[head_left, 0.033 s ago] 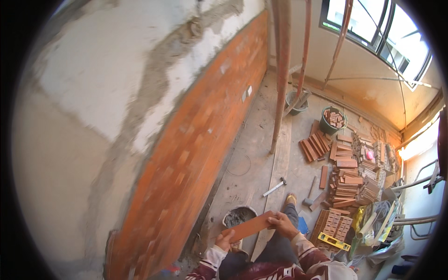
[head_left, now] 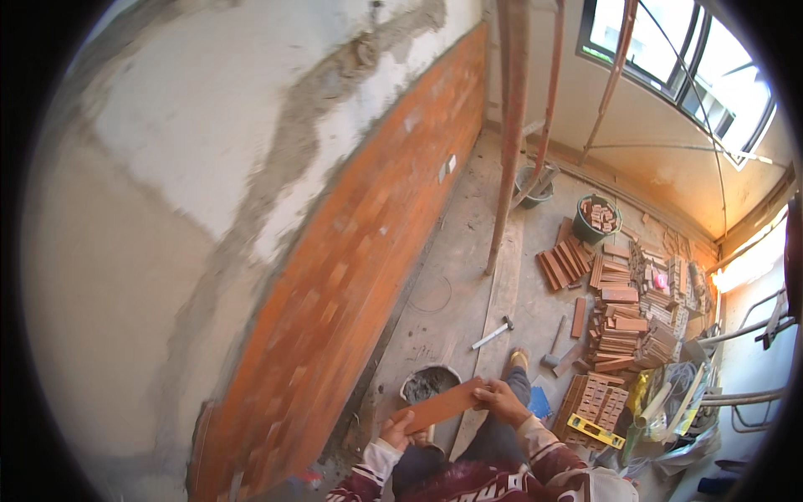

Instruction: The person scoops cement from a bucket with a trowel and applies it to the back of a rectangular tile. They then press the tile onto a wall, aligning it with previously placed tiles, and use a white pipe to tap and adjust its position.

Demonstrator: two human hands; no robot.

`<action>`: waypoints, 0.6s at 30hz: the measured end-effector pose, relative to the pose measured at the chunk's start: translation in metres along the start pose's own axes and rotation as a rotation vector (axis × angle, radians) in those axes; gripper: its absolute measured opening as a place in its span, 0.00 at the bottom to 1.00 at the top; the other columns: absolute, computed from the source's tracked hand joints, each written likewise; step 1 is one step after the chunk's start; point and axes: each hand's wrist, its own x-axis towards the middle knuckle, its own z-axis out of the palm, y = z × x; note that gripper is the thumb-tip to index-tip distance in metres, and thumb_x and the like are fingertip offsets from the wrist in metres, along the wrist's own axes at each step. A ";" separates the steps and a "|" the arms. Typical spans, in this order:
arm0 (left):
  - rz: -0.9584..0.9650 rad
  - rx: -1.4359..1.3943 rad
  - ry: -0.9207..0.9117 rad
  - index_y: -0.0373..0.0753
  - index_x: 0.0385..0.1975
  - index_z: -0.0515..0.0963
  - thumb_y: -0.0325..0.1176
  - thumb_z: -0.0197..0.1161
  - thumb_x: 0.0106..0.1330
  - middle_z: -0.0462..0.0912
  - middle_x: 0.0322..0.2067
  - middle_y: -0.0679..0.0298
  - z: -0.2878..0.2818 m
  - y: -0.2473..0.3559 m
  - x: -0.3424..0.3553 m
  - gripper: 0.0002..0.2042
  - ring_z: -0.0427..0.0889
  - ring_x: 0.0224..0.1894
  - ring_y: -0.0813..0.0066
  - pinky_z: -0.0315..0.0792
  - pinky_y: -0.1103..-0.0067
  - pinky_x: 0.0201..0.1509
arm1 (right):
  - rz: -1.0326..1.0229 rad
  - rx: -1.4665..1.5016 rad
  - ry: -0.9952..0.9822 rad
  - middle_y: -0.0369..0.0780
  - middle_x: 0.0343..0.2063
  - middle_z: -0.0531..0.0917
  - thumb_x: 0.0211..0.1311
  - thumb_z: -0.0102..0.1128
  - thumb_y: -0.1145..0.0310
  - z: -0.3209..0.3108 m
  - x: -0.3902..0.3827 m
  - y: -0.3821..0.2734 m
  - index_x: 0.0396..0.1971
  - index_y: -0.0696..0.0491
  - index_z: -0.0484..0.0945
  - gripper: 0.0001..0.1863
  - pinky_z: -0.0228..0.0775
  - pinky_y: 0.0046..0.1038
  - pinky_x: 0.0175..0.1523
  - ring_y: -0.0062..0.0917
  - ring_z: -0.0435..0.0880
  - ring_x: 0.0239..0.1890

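Between my two hands is a long, flat terracotta brick tile (head_left: 442, 405), tilted with its right end farther from me. My left hand (head_left: 396, 432) is closed on its left end. My right hand (head_left: 502, 403) grips the right end, thumb on the top face. Just beyond the tile stands a round bucket (head_left: 454, 376) of wet grey mortar, partly covered by the tile. Below the tile, beside my left hand, shows a small pale piece (head_left: 430, 434) that I cannot make out. Along the left runs a wall faced with orange brick tiles (head_left: 343, 268).
A hammer (head_left: 492, 333) and a mallet (head_left: 552, 358) lie on the floor ahead. To the right are stacked brick tiles (head_left: 619, 335), hollow bricks with a yellow spirit level (head_left: 595, 431), and plastic bags. A scaffold pole (head_left: 505, 201) stands ahead, near a bucket of tile pieces (head_left: 597, 219).
The view has turned slightly, so the tiled wall appears a little farther right. Both hands keep hold of the brick tile, which sits slightly farther left in view.
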 end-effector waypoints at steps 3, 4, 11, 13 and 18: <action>0.037 -0.005 -0.002 0.33 0.48 0.74 0.35 0.61 0.67 0.83 0.38 0.55 -0.043 0.023 -0.063 0.15 0.85 0.34 0.63 0.84 0.72 0.29 | 0.046 -0.168 -0.063 0.38 0.38 0.82 0.66 0.59 0.62 0.060 -0.010 0.016 0.47 0.61 0.73 0.18 0.77 0.27 0.42 0.22 0.82 0.38; 0.072 -0.011 0.052 0.33 0.47 0.74 0.35 0.61 0.67 0.83 0.38 0.55 -0.057 0.026 -0.078 0.15 0.85 0.33 0.64 0.83 0.73 0.29 | 0.038 -0.237 -0.094 0.39 0.37 0.82 0.66 0.59 0.61 0.081 -0.013 0.019 0.46 0.62 0.73 0.19 0.77 0.26 0.42 0.22 0.82 0.38; 0.299 -0.057 0.220 0.34 0.48 0.74 0.31 0.61 0.65 0.82 0.37 0.57 -0.077 0.045 -0.127 0.14 0.84 0.30 0.67 0.81 0.75 0.29 | -0.142 -0.757 -0.182 0.41 0.31 0.81 0.64 0.59 0.60 0.151 0.023 -0.003 0.44 0.64 0.72 0.21 0.73 0.25 0.36 0.24 0.81 0.31; 0.352 -0.015 0.224 0.34 0.48 0.74 0.29 0.60 0.65 0.82 0.36 0.57 -0.068 0.049 -0.124 0.13 0.84 0.31 0.67 0.81 0.75 0.30 | -0.063 -0.749 -0.230 0.40 0.28 0.81 0.64 0.59 0.60 0.157 0.039 -0.031 0.44 0.64 0.71 0.21 0.72 0.25 0.35 0.24 0.80 0.30; 0.551 0.038 0.388 0.34 0.43 0.73 0.28 0.64 0.61 0.81 0.37 0.59 -0.007 0.058 -0.120 0.12 0.83 0.33 0.72 0.80 0.78 0.32 | 0.015 -0.593 -0.372 0.42 0.38 0.78 0.65 0.58 0.54 0.153 0.080 -0.083 0.49 0.61 0.68 0.25 0.76 0.29 0.44 0.26 0.79 0.39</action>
